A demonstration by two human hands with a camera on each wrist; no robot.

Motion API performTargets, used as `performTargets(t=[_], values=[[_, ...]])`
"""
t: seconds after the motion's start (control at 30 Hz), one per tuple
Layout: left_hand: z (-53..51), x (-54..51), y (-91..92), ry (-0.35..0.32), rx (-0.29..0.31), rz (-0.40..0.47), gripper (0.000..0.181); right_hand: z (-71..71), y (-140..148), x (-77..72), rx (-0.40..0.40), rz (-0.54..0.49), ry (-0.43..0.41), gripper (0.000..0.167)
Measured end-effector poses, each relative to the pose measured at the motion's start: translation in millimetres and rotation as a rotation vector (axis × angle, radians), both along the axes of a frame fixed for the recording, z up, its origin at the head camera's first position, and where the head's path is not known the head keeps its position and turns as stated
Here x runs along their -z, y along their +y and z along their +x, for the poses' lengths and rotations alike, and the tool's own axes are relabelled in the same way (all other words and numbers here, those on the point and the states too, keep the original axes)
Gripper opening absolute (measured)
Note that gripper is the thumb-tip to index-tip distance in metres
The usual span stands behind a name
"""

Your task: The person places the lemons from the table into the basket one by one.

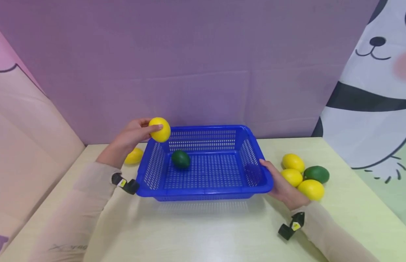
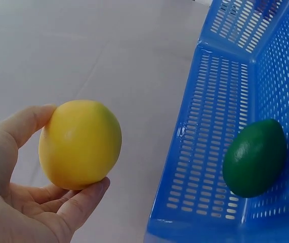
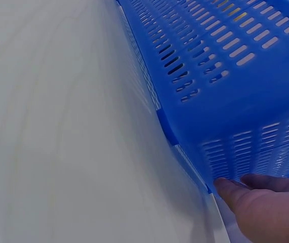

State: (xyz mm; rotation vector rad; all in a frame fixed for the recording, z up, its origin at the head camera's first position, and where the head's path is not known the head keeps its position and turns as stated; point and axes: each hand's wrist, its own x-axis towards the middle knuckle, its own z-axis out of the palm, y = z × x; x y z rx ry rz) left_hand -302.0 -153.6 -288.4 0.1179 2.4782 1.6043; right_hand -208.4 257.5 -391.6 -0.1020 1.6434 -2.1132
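Note:
My left hand point(image 1: 135, 131) pinches a yellow lemon point(image 1: 160, 130) between thumb and fingers. It holds the lemon above the back left corner of a blue perforated plastic basket point(image 1: 203, 191). The left wrist view shows the lemon point(image 2: 80, 144) beside the basket wall point(image 2: 205, 136). Inside the basket, towards its left, lies a dark green fruit point(image 1: 181, 159). My right hand point(image 1: 283, 187) grips the basket's right side, its thumb at the rim. In the right wrist view, the right hand's fingers point(image 3: 230, 191) touch the outer wall low down.
Another lemon point(image 1: 134, 156) lies on the table point(image 1: 196, 233) left of the basket, partly behind the left forearm. Right of the basket, three lemons point(image 1: 311, 190) and a dark green fruit point(image 1: 316, 174) sit together. A purple cloth point(image 1: 203, 65) hangs behind the table.

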Motion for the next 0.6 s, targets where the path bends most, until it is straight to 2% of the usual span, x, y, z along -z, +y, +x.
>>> performTargets(t=[0.33, 0.6], values=[[-7.0, -4.6, 14.9, -0.016, -0.013, 0.04, 0.069, -1.0, 0.7, -0.1, -0.025, -0.027, 0.02, 0.072], [-15.5, -1.3, 27.1, 0.009, 0.029, 0.077, 0.063, -1.1, 1.6, 1.0, -0.011, 0.007, 0.015, 0.077]])
